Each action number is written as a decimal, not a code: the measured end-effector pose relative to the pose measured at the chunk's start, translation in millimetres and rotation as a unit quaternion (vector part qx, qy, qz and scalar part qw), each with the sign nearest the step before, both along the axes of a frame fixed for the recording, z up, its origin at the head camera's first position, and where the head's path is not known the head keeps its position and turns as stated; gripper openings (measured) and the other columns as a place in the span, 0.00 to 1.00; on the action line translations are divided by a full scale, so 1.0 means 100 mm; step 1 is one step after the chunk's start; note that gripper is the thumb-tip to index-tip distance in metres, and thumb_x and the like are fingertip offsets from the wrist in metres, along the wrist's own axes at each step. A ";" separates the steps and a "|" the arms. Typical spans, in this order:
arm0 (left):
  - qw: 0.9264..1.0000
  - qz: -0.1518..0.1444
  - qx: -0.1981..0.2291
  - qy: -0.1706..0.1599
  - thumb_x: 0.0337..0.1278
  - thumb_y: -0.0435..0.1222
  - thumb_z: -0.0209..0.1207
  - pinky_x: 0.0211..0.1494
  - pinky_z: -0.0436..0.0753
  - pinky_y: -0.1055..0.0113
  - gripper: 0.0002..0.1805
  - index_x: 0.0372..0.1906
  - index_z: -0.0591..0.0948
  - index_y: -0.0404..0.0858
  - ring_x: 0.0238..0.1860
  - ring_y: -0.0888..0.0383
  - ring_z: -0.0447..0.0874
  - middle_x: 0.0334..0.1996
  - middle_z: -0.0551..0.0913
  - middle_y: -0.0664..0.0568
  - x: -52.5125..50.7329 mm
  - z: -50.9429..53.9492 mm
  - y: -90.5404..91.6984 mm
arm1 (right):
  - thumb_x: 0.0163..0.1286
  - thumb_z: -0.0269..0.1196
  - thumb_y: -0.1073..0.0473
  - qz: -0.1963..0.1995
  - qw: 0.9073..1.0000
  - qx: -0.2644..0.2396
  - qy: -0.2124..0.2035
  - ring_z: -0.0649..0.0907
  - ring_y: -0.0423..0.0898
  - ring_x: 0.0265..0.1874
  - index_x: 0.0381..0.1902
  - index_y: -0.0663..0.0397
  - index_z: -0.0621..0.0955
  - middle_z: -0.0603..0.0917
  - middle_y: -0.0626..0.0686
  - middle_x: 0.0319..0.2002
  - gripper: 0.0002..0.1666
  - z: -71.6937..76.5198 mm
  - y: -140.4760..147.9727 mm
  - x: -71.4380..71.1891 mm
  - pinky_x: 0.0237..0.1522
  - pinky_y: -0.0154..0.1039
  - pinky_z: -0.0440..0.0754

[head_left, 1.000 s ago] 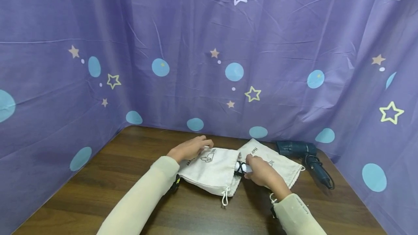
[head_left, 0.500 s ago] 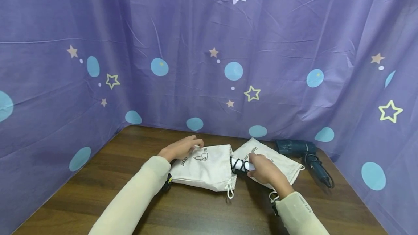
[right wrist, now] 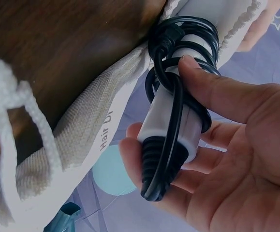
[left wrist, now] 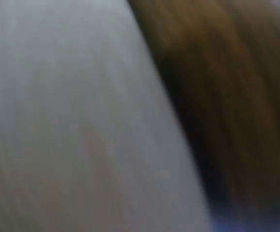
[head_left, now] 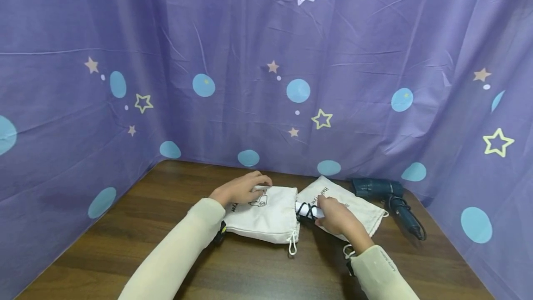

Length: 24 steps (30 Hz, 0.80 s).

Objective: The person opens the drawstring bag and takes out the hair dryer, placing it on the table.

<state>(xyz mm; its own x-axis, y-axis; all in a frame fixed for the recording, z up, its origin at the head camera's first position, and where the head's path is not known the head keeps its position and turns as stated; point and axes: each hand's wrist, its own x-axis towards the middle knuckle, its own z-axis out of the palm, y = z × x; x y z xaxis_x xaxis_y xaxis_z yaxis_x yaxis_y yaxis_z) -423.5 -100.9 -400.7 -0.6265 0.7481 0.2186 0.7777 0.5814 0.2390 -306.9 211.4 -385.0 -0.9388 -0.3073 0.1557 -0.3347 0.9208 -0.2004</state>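
Observation:
My right hand grips the white handle of a hair dryer, thumb on one side and fingers curled round the other. A black cord is wound about that handle. The dryer's other end is hidden inside a white cloth drawstring bag. Over the bag's left part lies my left hand, its fingers loosely bent and spread on the cloth. The left wrist view is blurred and shows only pale fabric beside brown wood.
A second white bag, printed "Hair Dryer", lies behind my right hand. At the back right of the wooden table rests a dark teal hair dryer with its cord bundled. A purple curtain stands behind the table.
The bag moved left with my left hand, baring more of the handle. Since then my left hand has slid right over the cloth. My right hand keeps its grip, hardly moving.

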 end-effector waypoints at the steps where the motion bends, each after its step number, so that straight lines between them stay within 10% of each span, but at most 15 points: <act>1: 1.000 -0.008 0.000 0.001 0.75 0.36 0.54 0.56 0.77 0.58 0.17 0.64 0.77 0.50 0.52 0.57 0.76 0.54 0.77 0.55 0.00 0.00 0.04 | 0.58 0.76 0.64 0.000 1.000 -0.001 0.000 0.74 0.48 0.29 0.37 0.59 0.76 0.74 0.51 0.26 0.19 0.00 0.00 0.00 0.34 0.49 0.75; 24: 0.998 -0.026 0.039 0.039 0.68 0.21 0.54 0.48 0.78 0.60 0.18 0.52 0.84 0.43 0.39 0.58 0.75 0.40 0.80 0.51 -0.02 -0.07 -0.04 | 0.57 0.77 0.63 -0.011 1.000 -0.009 -0.003 0.77 0.48 0.29 0.36 0.56 0.75 0.75 0.51 0.27 0.19 0.02 0.01 0.03 0.34 0.49 0.78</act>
<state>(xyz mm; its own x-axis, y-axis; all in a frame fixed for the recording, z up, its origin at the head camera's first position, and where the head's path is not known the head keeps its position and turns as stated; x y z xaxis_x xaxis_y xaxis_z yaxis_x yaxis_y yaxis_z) -425.3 -105.2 -407.5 -0.5668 0.7574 0.3240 0.8238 0.5222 0.2205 -304.2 212.1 -382.7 -0.9460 -0.2842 0.1561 -0.3136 0.9240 -0.2188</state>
